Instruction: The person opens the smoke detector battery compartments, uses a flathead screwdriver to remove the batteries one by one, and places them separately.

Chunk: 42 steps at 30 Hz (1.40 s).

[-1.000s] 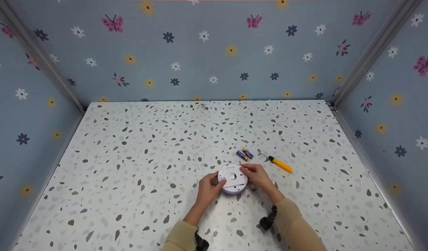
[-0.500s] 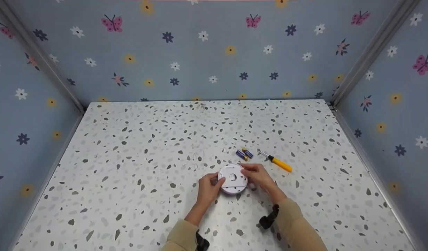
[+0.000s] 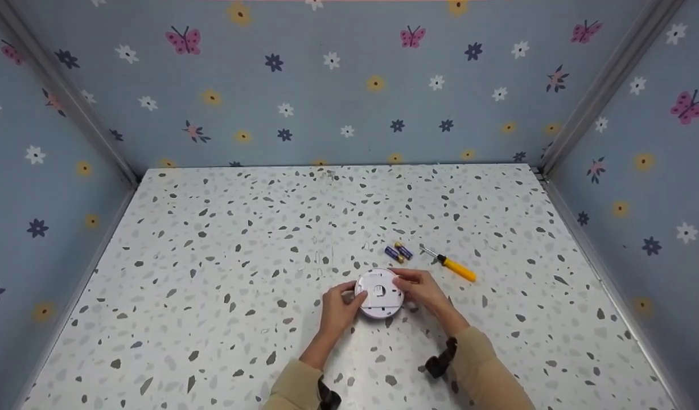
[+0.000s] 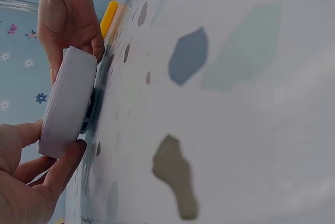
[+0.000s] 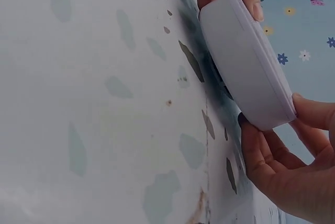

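A round white plastic device is held between both hands, its back turned up. That back shows a central hole, small slots and a flat cover panel with a straight seam near the front. My left hand grips the left rim, thumb on top and fingers beneath. On the right rim my right hand pinches likewise. In the left wrist view the device's pale side wall is tilted close over the tabletop, with a dark part under it. The right wrist view shows the same wall between the fingers of both hands.
Two blue-and-gold batteries lie side by side just beyond the device. A screwdriver with a yellow handle lies to their right. The speckled white tabletop is bounded by patterned blue walls at the back and sides.
The cover panel's seam, slanted a second ago, now runs straight across the back. My left thumb has drawn back from the panel toward the rim. Batteries and screwdriver have not moved.
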Tool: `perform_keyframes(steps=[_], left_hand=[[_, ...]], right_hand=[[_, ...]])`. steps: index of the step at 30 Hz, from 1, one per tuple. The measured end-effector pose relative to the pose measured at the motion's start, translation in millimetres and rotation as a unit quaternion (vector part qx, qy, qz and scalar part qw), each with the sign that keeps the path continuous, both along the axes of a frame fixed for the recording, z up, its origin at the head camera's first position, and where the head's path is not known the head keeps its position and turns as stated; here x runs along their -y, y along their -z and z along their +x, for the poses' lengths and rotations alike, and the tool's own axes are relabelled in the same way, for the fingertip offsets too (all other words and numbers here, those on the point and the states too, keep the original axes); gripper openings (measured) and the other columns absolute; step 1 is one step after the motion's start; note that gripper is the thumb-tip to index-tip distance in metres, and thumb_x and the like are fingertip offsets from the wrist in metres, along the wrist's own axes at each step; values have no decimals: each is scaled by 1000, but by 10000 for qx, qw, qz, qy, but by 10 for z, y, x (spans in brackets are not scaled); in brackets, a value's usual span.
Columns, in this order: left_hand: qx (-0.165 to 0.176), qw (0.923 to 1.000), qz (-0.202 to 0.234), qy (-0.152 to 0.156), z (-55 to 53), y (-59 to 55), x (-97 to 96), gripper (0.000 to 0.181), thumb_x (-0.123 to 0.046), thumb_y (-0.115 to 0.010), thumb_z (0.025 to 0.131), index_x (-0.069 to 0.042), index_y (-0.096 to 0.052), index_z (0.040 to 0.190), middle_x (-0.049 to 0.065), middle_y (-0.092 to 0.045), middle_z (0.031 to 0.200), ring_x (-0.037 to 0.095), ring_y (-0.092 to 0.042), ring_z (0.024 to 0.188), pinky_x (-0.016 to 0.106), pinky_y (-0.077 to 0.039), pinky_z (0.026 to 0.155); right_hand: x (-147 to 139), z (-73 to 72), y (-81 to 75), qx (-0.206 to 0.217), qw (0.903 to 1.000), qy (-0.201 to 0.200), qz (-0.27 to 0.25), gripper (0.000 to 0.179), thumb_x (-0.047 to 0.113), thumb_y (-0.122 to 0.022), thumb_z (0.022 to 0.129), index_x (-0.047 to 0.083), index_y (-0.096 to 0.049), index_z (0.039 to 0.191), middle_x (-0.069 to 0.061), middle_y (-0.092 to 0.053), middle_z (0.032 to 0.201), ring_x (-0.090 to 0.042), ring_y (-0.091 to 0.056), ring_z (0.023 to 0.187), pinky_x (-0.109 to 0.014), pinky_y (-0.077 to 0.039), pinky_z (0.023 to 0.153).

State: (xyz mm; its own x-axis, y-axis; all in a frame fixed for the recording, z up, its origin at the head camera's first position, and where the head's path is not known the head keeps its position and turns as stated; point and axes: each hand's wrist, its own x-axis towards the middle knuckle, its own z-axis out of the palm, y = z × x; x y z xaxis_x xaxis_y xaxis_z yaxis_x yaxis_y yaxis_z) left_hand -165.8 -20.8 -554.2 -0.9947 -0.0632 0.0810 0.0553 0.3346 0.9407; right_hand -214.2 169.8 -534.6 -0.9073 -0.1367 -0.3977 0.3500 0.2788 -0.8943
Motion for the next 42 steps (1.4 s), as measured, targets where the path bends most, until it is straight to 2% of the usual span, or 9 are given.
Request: perform_keyframes(steps=[3,5,10,14,17,22,27,35,42], left_hand=[[-96,9998,147,112,1,-8,11,34,-12,-67,78,7,-59,105,17,-62,101,15,-61,70,18,-50,58],[-168,9995,211,176,1,-15,18,35,-11,-67,78,8,-58,106,18,-61,102,17,-62,73,20,-51,61],[-105,9991,339,213,-5,-49,23,36,-11,-67,78,7,-57,109,17,-60,104,18,-62,74,21,-51,62],[-75,9986,435,274,-23,-80,26,37,-9,-67,78,6,-56,110,17,-59,106,20,-62,75,22,-51,63],[-67,9982,507,328,-42,-98,29,38,-7,-67,77,6,-56,111,18,-58,106,22,-62,77,22,-51,66],[-100,9968,687,396,-81,-120,37,42,-4,-68,76,7,-53,113,18,-56,107,24,-61,81,23,-51,70],[-389,9935,941,516,-112,-170,49,42,3,-68,73,11,-53,110,22,-55,106,29,-60,84,28,-51,74],[-576,9897,1175,589,-42,-429,59,38,14,-67,67,15,-53,102,27,-55,100,39,-57,86,37,-53,69],[-714,9872,1269,646,-84,-404,64,34,15,-66,67,15,-53,99,27,-55,99,39,-56,89,41,-51,72]], right_hand=[[-28,23,-10,-297,9993,-197,-112,36,14,-62,83,8,-58,118,-11,-60,106,-16,-56,79,-28,-51,65],[-51,20,4,-468,9984,-312,-100,37,16,-63,82,7,-58,118,-11,-60,106,-16,-55,79,-30,-52,66],[-66,75,-175,-693,9963,-499,-55,38,16,-64,82,4,-57,118,-11,-59,106,-16,-53,79,-37,-50,73],[-67,132,-339,-957,9934,-620,-81,39,15,-62,83,1,-55,118,-12,-59,106,-16,-54,81,-32,-49,74],[-82,147,-383,-1014,9928,-617,-150,39,13,-63,82,1,-55,118,-13,-59,110,-16,-55,86,-25,-46,75],[-103,136,-404,-1032,9923,-613,-306,41,10,-64,81,-1,-54,119,-14,-57,114,-19,-57,93,-28,-47,81],[-136,116,-411,-1152,9904,-695,-311,41,10,-65,80,-1,-55,118,-13,-58,114,-23,-56,97,-32,-45,86],[-169,110,-392,-1452,9844,-869,-490,38,3,-66,77,-4,-57,113,-13,-60,109,-28,-54,99,-32,-46,85],[-166,109,-379,-1568,9819,-866,-620,37,0,-66,76,-6,-58,112,-14,-60,108,-28,-54,99,-32,-46,86]])
